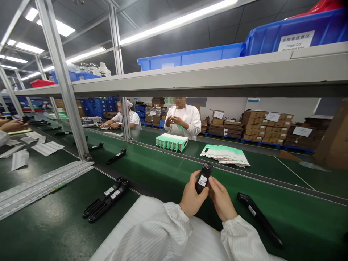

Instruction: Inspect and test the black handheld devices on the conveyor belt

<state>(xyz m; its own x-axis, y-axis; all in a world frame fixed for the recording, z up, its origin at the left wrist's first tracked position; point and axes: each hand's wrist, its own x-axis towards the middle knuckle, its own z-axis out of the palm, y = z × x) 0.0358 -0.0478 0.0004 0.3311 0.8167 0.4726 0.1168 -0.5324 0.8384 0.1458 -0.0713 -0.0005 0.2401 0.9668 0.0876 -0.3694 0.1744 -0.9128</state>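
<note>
Upright in front of me is a slim black handheld device [203, 178] with white printed labels on its face; its exact kind is unclear. My left hand [190, 197] wraps around its lower left side, thumb across the front. Fingers of my right hand [222, 201] close on its right edge. To the right, a long bent black device [258, 215] with a small white label lies on the green belt. Two similar black devices [107, 199] lie side by side on the left, labels up.
A white foam sheet [136, 221] lies under my forearms. Further along the green belt [152, 170] is another black device [116, 156]. Beyond it stand a green-and-white divided carton [172, 142] and flat green-white cards [225, 155]. A shelf [206, 76] with blue bins crosses overhead. Co-workers sit opposite and left.
</note>
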